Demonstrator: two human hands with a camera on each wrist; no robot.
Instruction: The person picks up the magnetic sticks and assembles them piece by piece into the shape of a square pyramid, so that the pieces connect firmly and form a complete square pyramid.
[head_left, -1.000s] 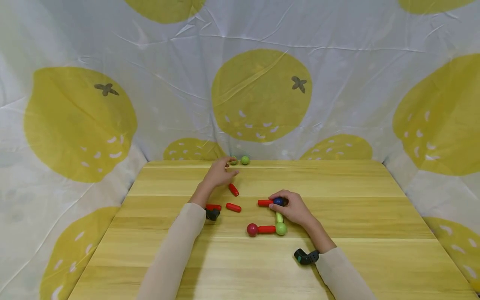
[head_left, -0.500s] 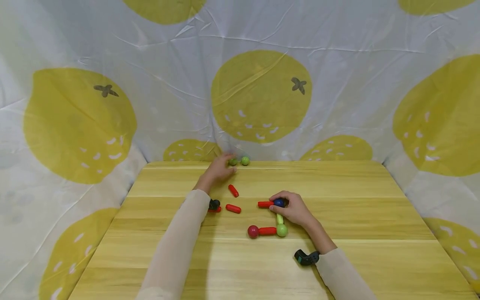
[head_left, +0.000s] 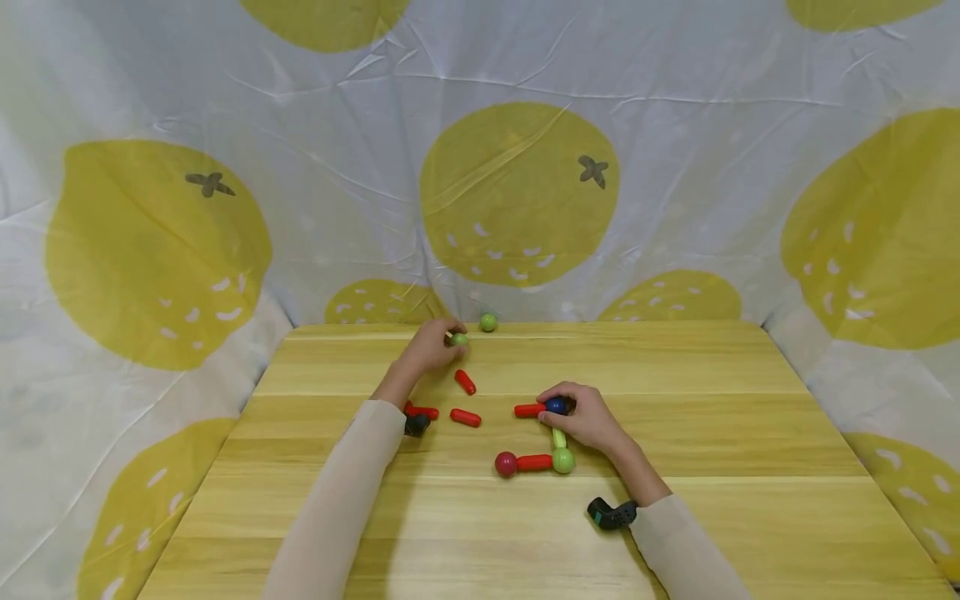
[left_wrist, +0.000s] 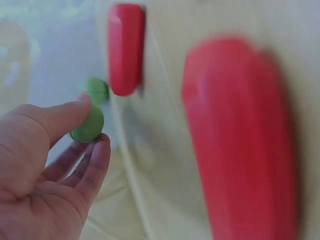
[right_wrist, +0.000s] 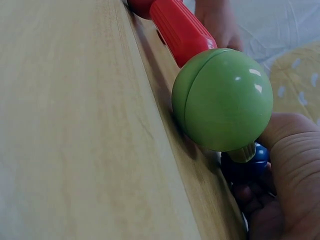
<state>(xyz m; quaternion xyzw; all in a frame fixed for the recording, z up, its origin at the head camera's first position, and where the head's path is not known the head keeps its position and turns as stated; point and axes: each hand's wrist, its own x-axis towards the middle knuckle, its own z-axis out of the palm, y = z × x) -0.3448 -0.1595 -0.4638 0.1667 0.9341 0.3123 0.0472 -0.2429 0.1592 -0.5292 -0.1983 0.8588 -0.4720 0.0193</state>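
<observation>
My left hand (head_left: 432,346) pinches a green ball (left_wrist: 88,124) between thumb and fingertips, near the table's far edge. Around a blue ball (head_left: 556,405) curl the thumb and fingers of my right hand (head_left: 591,417). That ball joins a red rod (head_left: 529,411) pointing left and a light green rod (head_left: 558,438) running toward me. The green rod meets another green ball (right_wrist: 222,100), from which a second red rod (head_left: 535,462) leads left to a dark red ball (head_left: 506,464). Together they form an open-sided shape lying on the table.
One more green ball (head_left: 488,322) sits at the far edge by the lemon-print cloth (head_left: 525,192). Loose red rods lie left of centre: one angled (head_left: 465,382), one below it (head_left: 465,417), and others partly behind the left wrist's black camera (head_left: 417,424).
The left hand has taken hold of the left one of the two far green balls and drawn it slightly toward me. My right hand stays on the blue ball.
</observation>
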